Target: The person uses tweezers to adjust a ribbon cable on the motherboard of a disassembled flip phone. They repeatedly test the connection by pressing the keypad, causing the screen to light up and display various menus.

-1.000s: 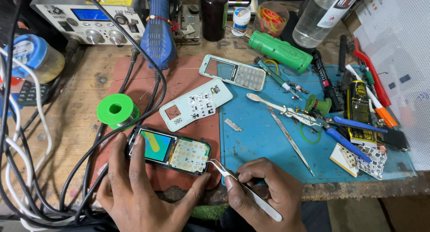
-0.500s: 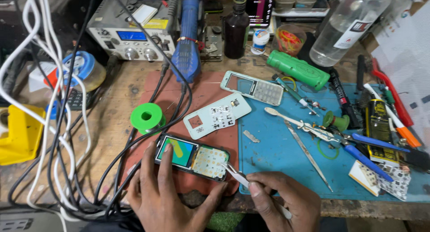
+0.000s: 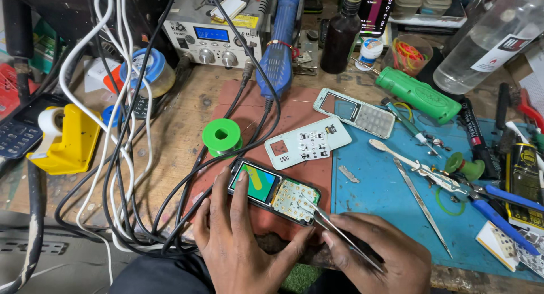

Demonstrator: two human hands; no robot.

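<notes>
An opened small phone [image 3: 273,189] with a lit colour screen and a bare keypad board lies on a reddish mat [image 3: 249,124] at the bench's front. My left hand [image 3: 238,243] presses flat on its left end, fingers by the screen. My right hand [image 3: 379,254] grips metal tweezers [image 3: 334,229], whose tips touch the keypad board's right part. A white keypad membrane [image 3: 307,142] and a pale front cover [image 3: 355,112] lie just beyond the phone.
Black and white cables [image 3: 122,158] loop at the left. A green solder spool [image 3: 222,136], a rework station [image 3: 218,27], a dark bottle [image 3: 341,36], a green cylinder [image 3: 419,94], a yellow tape dispenser [image 3: 65,138] and tools on a blue mat [image 3: 391,197] surround the spot.
The view has shifted so the bench sits further right and lower in frame. My right hand brought the tweezers' tips from the phone's right edge onto the keypad board. My left hand stays on the phone.
</notes>
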